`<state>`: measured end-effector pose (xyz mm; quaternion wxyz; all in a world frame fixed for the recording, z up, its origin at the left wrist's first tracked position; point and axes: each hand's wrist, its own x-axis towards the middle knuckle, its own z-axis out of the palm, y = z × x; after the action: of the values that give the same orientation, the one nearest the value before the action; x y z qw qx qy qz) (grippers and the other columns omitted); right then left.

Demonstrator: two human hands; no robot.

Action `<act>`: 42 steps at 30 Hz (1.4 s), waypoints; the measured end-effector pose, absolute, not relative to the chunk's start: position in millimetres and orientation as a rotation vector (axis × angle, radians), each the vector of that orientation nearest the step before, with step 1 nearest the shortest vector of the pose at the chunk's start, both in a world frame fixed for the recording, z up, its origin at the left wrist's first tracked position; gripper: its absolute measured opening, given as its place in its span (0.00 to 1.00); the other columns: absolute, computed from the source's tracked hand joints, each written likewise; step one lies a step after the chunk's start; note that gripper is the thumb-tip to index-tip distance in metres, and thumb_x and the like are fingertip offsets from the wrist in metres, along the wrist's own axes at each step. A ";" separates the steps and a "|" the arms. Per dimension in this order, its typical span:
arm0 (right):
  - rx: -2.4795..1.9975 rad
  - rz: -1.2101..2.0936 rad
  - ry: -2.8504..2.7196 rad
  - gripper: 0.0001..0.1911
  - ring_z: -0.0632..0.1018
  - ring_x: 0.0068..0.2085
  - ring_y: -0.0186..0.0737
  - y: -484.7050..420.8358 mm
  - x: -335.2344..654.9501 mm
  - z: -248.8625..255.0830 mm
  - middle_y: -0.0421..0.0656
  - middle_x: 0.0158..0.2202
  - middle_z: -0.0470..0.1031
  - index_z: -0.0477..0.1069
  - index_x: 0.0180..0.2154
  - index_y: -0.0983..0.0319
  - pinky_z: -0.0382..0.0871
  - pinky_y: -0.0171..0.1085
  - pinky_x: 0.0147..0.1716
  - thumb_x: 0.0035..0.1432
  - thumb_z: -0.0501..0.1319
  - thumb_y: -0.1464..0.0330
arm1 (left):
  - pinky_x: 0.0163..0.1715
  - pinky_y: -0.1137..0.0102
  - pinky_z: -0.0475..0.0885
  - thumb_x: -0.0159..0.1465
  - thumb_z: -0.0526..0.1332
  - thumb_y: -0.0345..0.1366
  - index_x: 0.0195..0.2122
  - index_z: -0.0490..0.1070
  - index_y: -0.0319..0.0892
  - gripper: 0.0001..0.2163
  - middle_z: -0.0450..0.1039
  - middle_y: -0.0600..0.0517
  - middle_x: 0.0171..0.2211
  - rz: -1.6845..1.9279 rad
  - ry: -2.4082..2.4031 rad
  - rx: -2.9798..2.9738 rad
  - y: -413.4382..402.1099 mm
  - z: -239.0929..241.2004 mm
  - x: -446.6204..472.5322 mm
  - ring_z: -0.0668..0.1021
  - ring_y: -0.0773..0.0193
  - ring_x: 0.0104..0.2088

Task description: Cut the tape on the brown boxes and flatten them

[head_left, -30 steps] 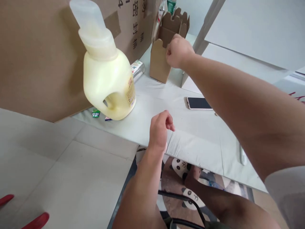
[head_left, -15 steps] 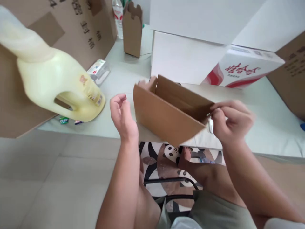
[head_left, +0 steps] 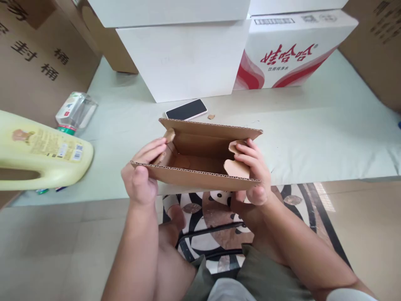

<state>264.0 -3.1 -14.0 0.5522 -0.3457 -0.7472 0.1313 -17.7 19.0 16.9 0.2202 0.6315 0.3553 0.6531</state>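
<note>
A small brown cardboard box point(head_left: 200, 177) is held between my two hands at the table's front edge, its top open and its inside bare. My left hand point(head_left: 142, 175) grips the left end, thumb on the near wall and fingers at the end flaps. At the right end, my right hand point(head_left: 258, 171) has its fingers over the notched flaps point(head_left: 237, 168), which bend inward, and its thumb near the outer corner. Behind the box, a phone point(head_left: 187, 110) lies dark-screened on the table beside a small cardboard scrap point(head_left: 211, 117).
White cartons point(head_left: 184, 62) stand at the back, next to a red-and-white water carton point(head_left: 288, 54). On the left are a large yellow jug point(head_left: 46, 146), a clear bottle with a green cap point(head_left: 77, 110) and a big brown carton point(head_left: 40, 54). A pale cloth point(head_left: 313, 133) covers the table.
The box has turned level and come nearer me. My left hand, apart from it before, now grips its left end; my right hand has moved onto the flaps. The view has shifted right.
</note>
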 end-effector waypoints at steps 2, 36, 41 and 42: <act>-0.830 0.298 -1.777 0.35 0.72 0.65 0.60 -4.8 267.6 -11.6 0.47 0.62 0.73 0.71 0.60 0.54 0.56 0.65 0.71 0.67 0.43 0.42 | 0.59 0.52 0.74 0.74 0.50 0.50 0.45 0.85 0.52 0.22 0.85 0.51 0.46 1.679 0.929 1.883 21.3 17.8 -20.8 0.82 0.52 0.53; -1.130 0.580 -1.459 0.37 0.56 0.76 0.57 -7.1 272.8 -25.9 0.42 0.77 0.47 0.51 0.70 0.46 0.61 0.63 0.69 0.64 0.45 0.41 | 0.66 0.51 0.69 0.59 0.68 0.42 0.36 0.85 0.51 0.07 0.80 0.51 0.51 1.559 1.176 1.430 24.7 15.7 -5.1 0.78 0.50 0.58; -1.091 0.868 -1.615 0.36 0.44 0.79 0.52 -11.1 264.4 -30.7 0.38 0.79 0.38 0.49 0.72 0.45 0.50 0.61 0.74 0.68 0.47 0.43 | 0.62 0.53 0.72 0.53 0.68 0.38 0.31 0.84 0.50 0.06 0.82 0.52 0.50 1.617 1.216 1.028 36.5 14.1 -33.9 0.78 0.49 0.58; -1.066 0.831 -1.649 0.37 0.42 0.79 0.51 -12.3 261.5 -28.9 0.37 0.79 0.36 0.46 0.73 0.45 0.47 0.61 0.75 0.68 0.47 0.43 | 0.60 0.55 0.74 0.53 0.68 0.37 0.31 0.83 0.50 0.06 0.82 0.53 0.50 1.607 1.222 0.967 37.9 13.8 -38.1 0.78 0.50 0.57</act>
<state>261.5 -12.3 -28.9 0.4835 -0.4378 -0.6768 0.3412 -38.1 37.9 13.8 0.4365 0.3885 0.4911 0.6460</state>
